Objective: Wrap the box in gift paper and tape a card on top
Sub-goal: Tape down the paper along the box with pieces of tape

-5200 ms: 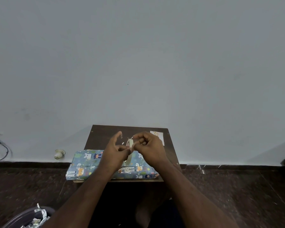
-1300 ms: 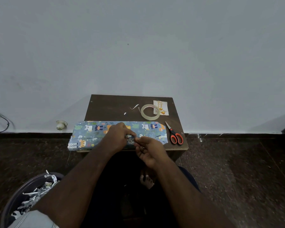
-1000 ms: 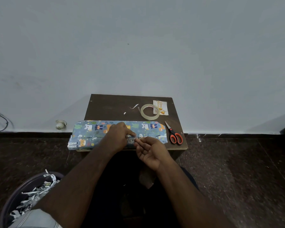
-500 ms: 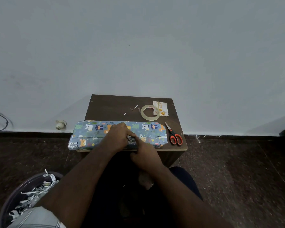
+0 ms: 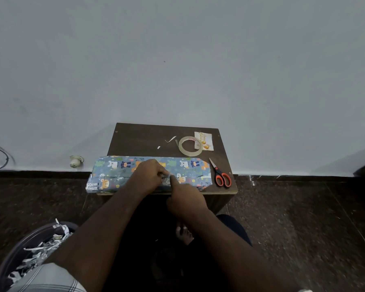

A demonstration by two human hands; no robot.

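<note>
The box (image 5: 114, 172), wrapped in blue paper with cartoon animals, lies along the front edge of a small dark wooden table (image 5: 139, 140). My left hand (image 5: 149, 175) rests palm-down on its middle, holding the paper seam flat. My right hand (image 5: 184, 197) has its other fingers curled and presses its index fingertip onto the seam beside my left thumb, where a bit of clear tape seems to sit. A tape roll (image 5: 190, 146) and a small white greeting card (image 5: 207, 141) lie at the table's back right. Red-handled scissors (image 5: 220, 175) lie right of the box.
Small paper scraps (image 5: 170, 139) lie near the tape roll. A round bin (image 5: 30, 247) full of paper cuttings stands on the dark floor at lower left. A plain wall rises right behind the table. A cable (image 5: 0, 154) hangs at far left.
Five seconds ago both hands were pulling tape from the roll above the box. Since a second ago my right hand has turned over and pressed its finger onto the seam; my left hand stayed put.
</note>
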